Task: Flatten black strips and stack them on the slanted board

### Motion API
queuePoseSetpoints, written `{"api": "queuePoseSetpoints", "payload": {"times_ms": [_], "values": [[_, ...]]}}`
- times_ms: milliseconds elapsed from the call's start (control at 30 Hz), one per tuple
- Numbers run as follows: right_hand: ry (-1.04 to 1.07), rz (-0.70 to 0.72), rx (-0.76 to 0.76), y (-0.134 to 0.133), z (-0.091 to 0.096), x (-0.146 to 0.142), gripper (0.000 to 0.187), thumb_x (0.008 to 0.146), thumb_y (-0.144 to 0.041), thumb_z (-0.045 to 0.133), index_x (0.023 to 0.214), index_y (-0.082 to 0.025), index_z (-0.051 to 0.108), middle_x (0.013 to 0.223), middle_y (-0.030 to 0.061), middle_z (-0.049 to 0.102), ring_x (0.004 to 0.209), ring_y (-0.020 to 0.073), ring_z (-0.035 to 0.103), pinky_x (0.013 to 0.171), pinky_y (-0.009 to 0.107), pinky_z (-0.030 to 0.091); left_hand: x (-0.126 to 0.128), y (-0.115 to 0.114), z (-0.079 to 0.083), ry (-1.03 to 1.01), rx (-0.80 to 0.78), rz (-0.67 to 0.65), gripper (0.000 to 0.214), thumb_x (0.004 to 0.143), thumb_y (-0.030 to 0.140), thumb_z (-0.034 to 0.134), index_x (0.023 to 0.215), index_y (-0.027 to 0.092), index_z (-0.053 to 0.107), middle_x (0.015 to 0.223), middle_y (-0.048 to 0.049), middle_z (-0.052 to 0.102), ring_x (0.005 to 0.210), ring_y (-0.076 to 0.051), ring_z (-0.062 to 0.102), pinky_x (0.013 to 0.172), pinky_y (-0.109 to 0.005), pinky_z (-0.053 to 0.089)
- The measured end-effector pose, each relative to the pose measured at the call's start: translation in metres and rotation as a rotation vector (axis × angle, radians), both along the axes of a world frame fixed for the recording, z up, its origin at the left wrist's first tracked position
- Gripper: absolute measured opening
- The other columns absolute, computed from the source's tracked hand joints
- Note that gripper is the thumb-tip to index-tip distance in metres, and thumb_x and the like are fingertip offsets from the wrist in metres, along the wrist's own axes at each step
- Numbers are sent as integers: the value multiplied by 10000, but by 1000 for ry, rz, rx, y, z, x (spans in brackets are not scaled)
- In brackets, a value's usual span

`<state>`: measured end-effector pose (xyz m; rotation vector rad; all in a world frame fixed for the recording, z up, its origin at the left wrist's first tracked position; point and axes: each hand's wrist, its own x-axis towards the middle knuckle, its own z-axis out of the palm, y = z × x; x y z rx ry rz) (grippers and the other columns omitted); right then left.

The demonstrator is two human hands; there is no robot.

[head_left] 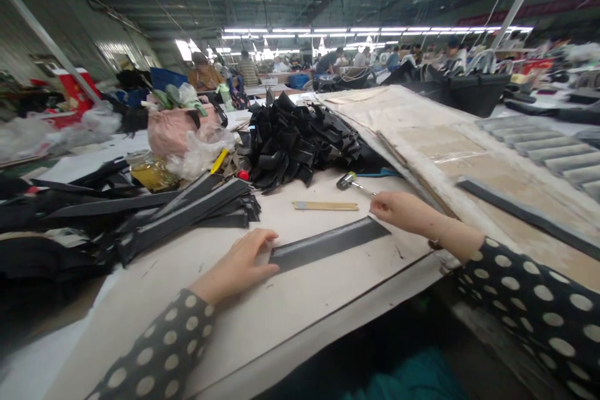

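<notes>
A long black strip point(328, 242) lies flat on the white worktable point(300, 300) in front of me. My left hand point(241, 262) pinches the strip's near-left end, fingers closed on it. My right hand point(398, 211) rests at the strip's far-right end, fingers curled against its corner. Both sleeves are dark with pale dots. A small hammer point(349, 182) and a wooden stick point(325, 205) lie just beyond the strip.
A stack of long black strips point(187, 215) lies at the left, a heap of folded black pieces point(300, 137) behind. A pink bag point(178, 128) and a jar point(150, 172) stand at the back left. A padded board point(469, 156) slopes at the right. People work far behind.
</notes>
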<state>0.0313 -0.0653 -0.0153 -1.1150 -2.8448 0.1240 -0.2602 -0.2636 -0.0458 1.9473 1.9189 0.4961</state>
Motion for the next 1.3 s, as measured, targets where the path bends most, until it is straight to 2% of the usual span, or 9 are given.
{"api": "queuePoseSetpoints", "payload": {"times_ms": [100, 267, 500, 733, 833, 1000, 1133, 1233, 1300], "values": [[101, 96, -31, -12, -3, -30, 161, 781, -254, 451, 750, -189, 594, 745, 30, 631, 678, 146, 548, 611, 231, 361, -9, -4, 7, -68, -64, -10, 568, 708, 301, 571, 1231, 225, 363, 1144, -64, 507, 1043, -213, 480, 921, -364, 371], [179, 213, -55, -24, -22, -72, 168, 799, -208, 465, 877, -174, 609, 876, 56, 625, 785, 155, 550, 721, 247, 386, 4, -1, 21, -42, 16, -22, 287, 780, 218, 454, 1056, 199, 531, 1119, -54, 528, 1044, -186, 483, 931, -328, 370], [217, 412, 84, -52, -27, -63, 243, 875, -184, 372, 878, -159, 614, 850, 67, 565, 828, 158, 504, 759, 270, 388, 68, 23, 2, 241, 233, -123, 250, 836, 119, 362, 1006, 165, 540, 987, -62, 540, 937, -174, 485, 860, -318, 410], [27, 385, 159, -76, -34, -67, 212, 849, -253, 436, 811, -134, 607, 796, 88, 564, 789, 202, 508, 700, 310, 392, 81, 29, -6, 482, 182, -104, 208, 861, 153, 330, 927, 162, 528, 893, -62, 525, 853, -197, 489, 764, -341, 428], [30, 365, 95, -69, -30, -71, 181, 814, -294, 496, 812, -148, 603, 815, 83, 568, 801, 197, 517, 693, 297, 381, 79, 32, -1, 406, 149, -61, 164, 835, 195, 410, 967, 174, 504, 924, -58, 544, 872, -201, 502, 765, -340, 426], [90, 265, -32, -59, -26, -75, 210, 717, -333, 603, 832, -159, 575, 880, 76, 579, 860, 209, 513, 731, 298, 363, 70, 33, 0, 140, 174, 17, 444, 758, 225, 521, 1182, 181, 398, 1070, -70, 523, 986, -197, 480, 862, -334, 398], [137, 224, -75, -69, -29, -74, 250, 714, -340, 598, 886, -160, 579, 863, 69, 598, 834, 207, 535, 715, 303, 377, 67, 32, -1, 76, 156, -49, 185, 740, 230, 497, 914, 188, 546, 1024, -61, 523, 978, -204, 475, 863, -338, 386], [207, 262, -51, -75, -24, -67, 470, 683, -375, 633, 1090, -163, 530, 975, 86, 595, 911, 228, 530, 765, 331, 386, 70, 34, -2, 46, 79, -15, 132, 688, 212, 503, 815, 177, 515, 900, -49, 550, 875, -203, 511, 777, -334, 418], [256, 308, -16, -74, -14, -56, 480, 692, -369, 632, 1116, -170, 527, 1036, 91, 579, 970, 228, 512, 816, 336, 378, 71, 34, -2, 26, 18, 26, 140, 688, 209, 480, 826, 183, 490, 830, -30, 569, 804, -194, 538, 734, -328, 433]]}}
